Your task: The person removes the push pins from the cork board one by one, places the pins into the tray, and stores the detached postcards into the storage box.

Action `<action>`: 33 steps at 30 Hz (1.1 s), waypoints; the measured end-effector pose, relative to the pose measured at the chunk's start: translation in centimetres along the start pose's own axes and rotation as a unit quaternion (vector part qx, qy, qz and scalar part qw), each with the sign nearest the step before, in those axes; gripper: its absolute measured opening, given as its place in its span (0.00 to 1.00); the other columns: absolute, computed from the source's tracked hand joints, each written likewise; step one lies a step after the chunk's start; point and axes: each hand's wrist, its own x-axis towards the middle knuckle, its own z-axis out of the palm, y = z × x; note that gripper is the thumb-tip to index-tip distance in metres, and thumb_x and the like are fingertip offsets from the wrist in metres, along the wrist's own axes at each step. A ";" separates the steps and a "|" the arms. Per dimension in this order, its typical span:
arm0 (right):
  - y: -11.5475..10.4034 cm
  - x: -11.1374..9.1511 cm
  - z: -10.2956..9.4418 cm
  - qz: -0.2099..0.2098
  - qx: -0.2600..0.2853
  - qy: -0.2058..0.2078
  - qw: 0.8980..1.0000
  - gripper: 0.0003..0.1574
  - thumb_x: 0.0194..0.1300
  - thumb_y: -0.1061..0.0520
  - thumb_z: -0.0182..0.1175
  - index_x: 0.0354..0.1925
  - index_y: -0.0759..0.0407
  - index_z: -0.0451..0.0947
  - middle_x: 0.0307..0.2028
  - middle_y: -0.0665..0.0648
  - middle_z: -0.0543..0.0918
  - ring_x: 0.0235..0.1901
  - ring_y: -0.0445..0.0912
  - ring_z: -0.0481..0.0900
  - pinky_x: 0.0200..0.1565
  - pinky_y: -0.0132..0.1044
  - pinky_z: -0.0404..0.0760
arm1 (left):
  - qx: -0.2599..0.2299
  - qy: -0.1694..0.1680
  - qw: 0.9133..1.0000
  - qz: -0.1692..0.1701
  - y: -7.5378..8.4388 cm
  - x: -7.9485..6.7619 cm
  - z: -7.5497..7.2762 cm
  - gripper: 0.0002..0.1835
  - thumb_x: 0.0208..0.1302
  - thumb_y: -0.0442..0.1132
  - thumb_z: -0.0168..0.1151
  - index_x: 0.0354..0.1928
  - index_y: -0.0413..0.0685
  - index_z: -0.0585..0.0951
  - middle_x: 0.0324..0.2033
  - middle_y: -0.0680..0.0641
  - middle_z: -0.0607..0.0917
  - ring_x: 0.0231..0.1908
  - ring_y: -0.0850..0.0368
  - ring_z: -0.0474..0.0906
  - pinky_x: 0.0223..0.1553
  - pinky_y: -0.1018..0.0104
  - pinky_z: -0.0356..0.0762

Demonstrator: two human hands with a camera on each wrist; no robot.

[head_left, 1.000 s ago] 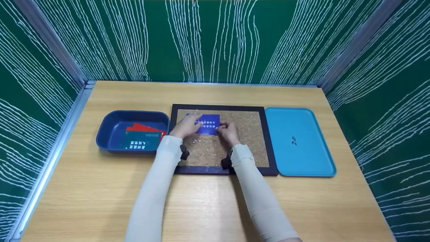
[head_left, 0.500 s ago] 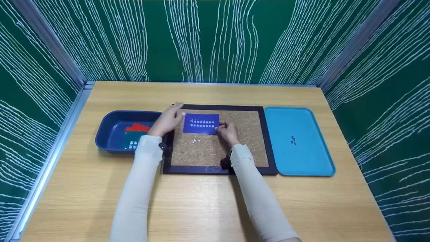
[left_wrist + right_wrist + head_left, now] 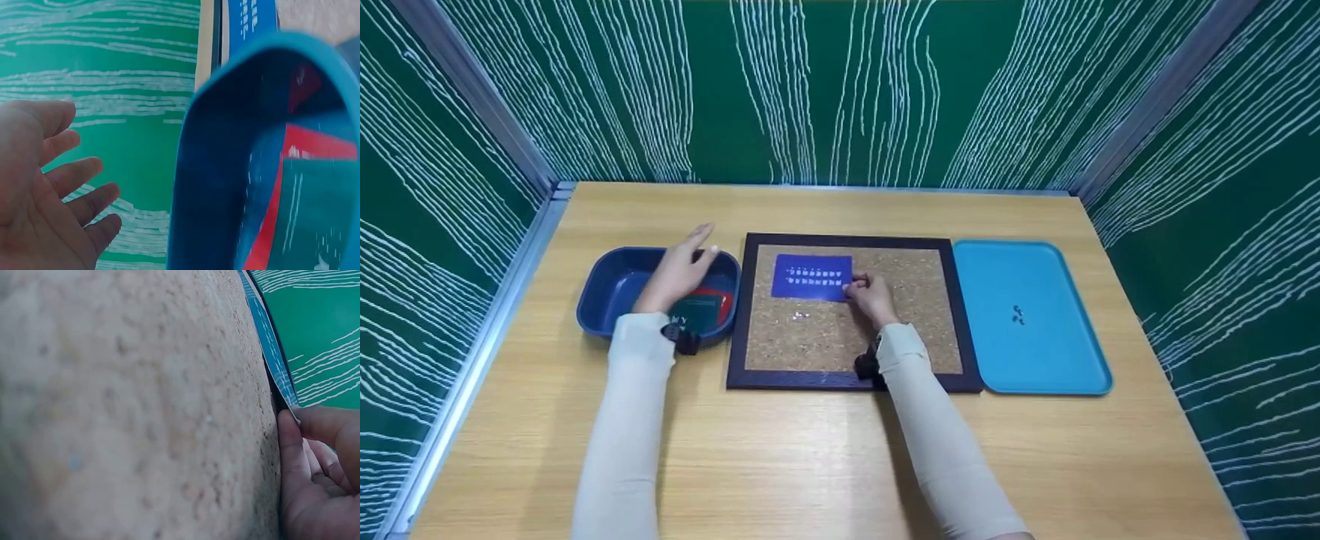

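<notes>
My right hand (image 3: 874, 298) pinches the right edge of a blue-violet card (image 3: 810, 277) with white print. This card lies over the upper left of a framed cork board (image 3: 885, 337). In the right wrist view, thumb and finger hold the card's edge (image 3: 275, 363) close to the cork. My left hand (image 3: 676, 271) hovers above the dark blue bin (image 3: 594, 319), fingers extended and holding nothing. Inside the bin, a green card (image 3: 309, 208) overlaps red ones (image 3: 315, 143). Several tiny clear bits (image 3: 800, 316) lie on the cork below the blue card, too small to identify.
A light blue tray (image 3: 1042, 352) sits against the board's right side, with several small dark bits (image 3: 1018, 315) on it. The bin stands just left of the board. Green walls with white lines (image 3: 877, 90) enclose the wooden table (image 3: 795, 465) at the back and sides.
My left hand has let go of the blue-violet card and moved left from the board to over the bin. The right hand stays at the card's right edge.
</notes>
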 end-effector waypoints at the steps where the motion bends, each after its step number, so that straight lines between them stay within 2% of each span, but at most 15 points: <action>1: 0.0 0.0 0.0 0.001 0.003 0.000 1.000 0.20 0.59 0.66 0.61 0.52 0.68 0.78 0.30 0.51 0.75 0.30 0.40 0.72 0.31 0.23 0.72 | 0.000 0.000 1.000 -0.003 -0.3 -0.2 -0.3 0.32 0.75 0.55 0.41 0.75 0.54 0.54 0.75 0.47 0.52 0.75 0.49 0.44 0.76 0.51 0.45; 9: 0.1 -0.1 -0.2 -0.023 0.009 0.000 1.000 0.19 0.58 0.67 0.61 0.49 0.71 0.78 0.27 0.50 0.75 0.28 0.39 0.72 0.30 0.23 0.73 | 0.002 0.025 1.000 -0.016 -2.9 -1.7 -2.5 0.32 0.75 0.55 0.40 0.76 0.54 0.52 0.75 0.46 0.53 0.75 0.47 0.46 0.75 0.48 0.45; 15: 0.2 -0.2 -0.2 -0.020 0.004 0.002 1.000 0.19 0.57 0.67 0.62 0.49 0.69 0.78 0.28 0.50 0.75 0.29 0.39 0.72 0.31 0.23 0.72 | 0.000 0.031 0.998 -0.049 -5.0 -3.2 -3.8 0.33 0.74 0.58 0.39 0.76 0.60 0.48 0.76 0.47 0.50 0.75 0.45 0.43 0.75 0.45 0.44; 20: 0.2 -0.2 -0.1 -0.020 0.003 -0.004 1.000 0.20 0.58 0.66 0.62 0.50 0.69 0.78 0.29 0.51 0.76 0.30 0.40 0.73 0.32 0.23 0.73 | 0.009 0.060 0.997 -0.044 -6.7 -4.7 -5.2 0.34 0.75 0.57 0.38 0.76 0.53 0.50 0.75 0.42 0.51 0.74 0.40 0.45 0.74 0.43 0.44; 25: 0.1 -0.2 -0.2 -0.016 0.004 -0.003 1.000 0.21 0.57 0.65 0.62 0.51 0.68 0.78 0.29 0.51 0.76 0.31 0.40 0.73 0.32 0.23 0.73 | -0.010 0.084 0.995 -0.053 -8.2 -6.1 -6.3 0.32 0.75 0.54 0.39 0.76 0.52 0.51 0.74 0.39 0.52 0.74 0.38 0.45 0.74 0.42 0.44; 29: 0.0 -0.2 -0.1 -0.016 0.006 -0.003 1.000 0.21 0.58 0.65 0.61 0.51 0.68 0.79 0.29 0.50 0.75 0.30 0.39 0.72 0.32 0.23 0.72 | -0.030 0.104 0.992 -0.063 -9.6 -6.9 -6.7 0.31 0.76 0.52 0.39 0.75 0.50 0.52 0.74 0.39 0.52 0.74 0.38 0.45 0.74 0.42 0.43; 33: 0.2 -0.1 0.0 -0.023 0.007 -0.004 1.000 0.20 0.58 0.66 0.61 0.51 0.69 0.79 0.28 0.49 0.74 0.30 0.39 0.71 0.31 0.23 0.71 | -0.045 0.120 0.989 -0.075 -11.1 -7.4 -6.3 0.31 0.76 0.52 0.37 0.75 0.47 0.52 0.74 0.39 0.51 0.74 0.39 0.44 0.74 0.43 0.43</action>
